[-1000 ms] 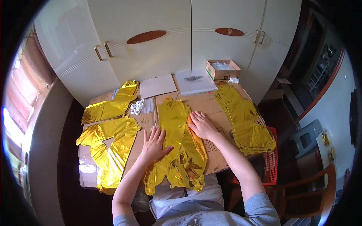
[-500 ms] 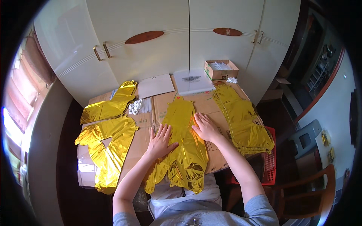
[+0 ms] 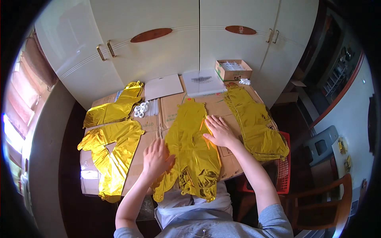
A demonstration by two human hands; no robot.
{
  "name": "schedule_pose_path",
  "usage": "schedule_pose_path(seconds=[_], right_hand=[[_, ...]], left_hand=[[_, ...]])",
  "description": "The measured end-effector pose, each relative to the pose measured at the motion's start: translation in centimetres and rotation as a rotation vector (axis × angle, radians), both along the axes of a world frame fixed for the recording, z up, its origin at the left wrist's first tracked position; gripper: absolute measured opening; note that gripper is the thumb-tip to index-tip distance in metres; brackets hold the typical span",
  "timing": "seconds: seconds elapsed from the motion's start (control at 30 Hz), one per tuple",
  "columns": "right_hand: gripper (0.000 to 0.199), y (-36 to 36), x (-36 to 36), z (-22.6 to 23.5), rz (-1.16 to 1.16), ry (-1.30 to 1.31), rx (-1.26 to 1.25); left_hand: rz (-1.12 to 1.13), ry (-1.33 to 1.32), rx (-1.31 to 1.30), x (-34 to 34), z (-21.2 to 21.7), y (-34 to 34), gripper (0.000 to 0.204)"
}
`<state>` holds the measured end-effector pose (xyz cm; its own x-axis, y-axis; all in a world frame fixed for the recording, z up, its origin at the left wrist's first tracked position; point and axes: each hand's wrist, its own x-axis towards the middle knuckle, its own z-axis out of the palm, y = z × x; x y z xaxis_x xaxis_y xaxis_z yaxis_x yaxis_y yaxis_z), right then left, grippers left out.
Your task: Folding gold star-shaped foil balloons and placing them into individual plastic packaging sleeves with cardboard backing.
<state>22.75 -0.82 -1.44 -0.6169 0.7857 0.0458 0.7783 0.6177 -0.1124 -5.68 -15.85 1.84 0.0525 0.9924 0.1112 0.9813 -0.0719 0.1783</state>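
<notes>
A flat, uninflated gold foil balloon (image 3: 190,139) lies in front of me on cardboard, its lower lobes hanging past the near edge. My right hand (image 3: 219,132) rests on the balloon's right edge, palm down with the fingers stretched out. An orange strip (image 3: 209,143) runs along that edge beside the fingers. My left hand (image 3: 157,158), slightly blurred, is at the balloon's left edge, fingers apart and holding nothing; whether it touches the foil I cannot tell.
Other gold foil pieces lie at the left (image 3: 115,144) and right (image 3: 256,123). Behind are white rolls (image 3: 141,110), a grey board (image 3: 163,86), a clear plastic sheet (image 3: 203,83) and a small carton (image 3: 233,71). A red basket (image 3: 284,170) and wooden chair (image 3: 341,202) stand right.
My left hand has moved left and slightly nearer, off the middle of the balloon. My right hand has shifted slightly to the right and stays flat on the edge.
</notes>
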Motion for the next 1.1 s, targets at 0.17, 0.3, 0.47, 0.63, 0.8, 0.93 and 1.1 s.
schedule_pose_path(seconds=[0.17, 0.3, 0.47, 0.63, 0.8, 0.93, 1.1], right_hand=[[0.078, 0.1, -0.8, -0.6, 0.03, 0.024, 0.005], [0.078, -0.2, -3.3, -0.9, 0.08, 0.027, 0.032], [0.079, -0.7, -4.9, -0.2, 0.113, 0.024, 0.013], [0.075, -0.8, -5.0, 0.5, 0.121, 0.043, -0.01], [0.075, -1.0, -5.6, 0.0, 0.145, 0.022, -0.004], [0.074, -0.8, -5.2, -0.3, 0.153, 0.112, 0.031], [0.072, -0.2, -4.9, -0.6, 0.099, 0.115, 0.037]], left_hand=[[0.215, 0.019, -0.001, -2.6, 0.9, -6.7, 0.079], [0.337, -0.026, 0.019, -3.3, 0.5, -11.2, 0.073], [0.237, -0.069, 0.044, -3.3, 0.3, -13.1, 0.065], [-0.079, -0.051, 0.002, -2.5, 1.1, -8.8, 0.066], [-0.126, -0.014, -0.034, -2.3, -0.2, -3.2, 0.071], [-0.211, -0.046, -0.073, -2.3, -0.6, -1.1, 0.071], [-0.233, -0.022, -0.027, -1.4, -0.7, -0.5, 0.071]])
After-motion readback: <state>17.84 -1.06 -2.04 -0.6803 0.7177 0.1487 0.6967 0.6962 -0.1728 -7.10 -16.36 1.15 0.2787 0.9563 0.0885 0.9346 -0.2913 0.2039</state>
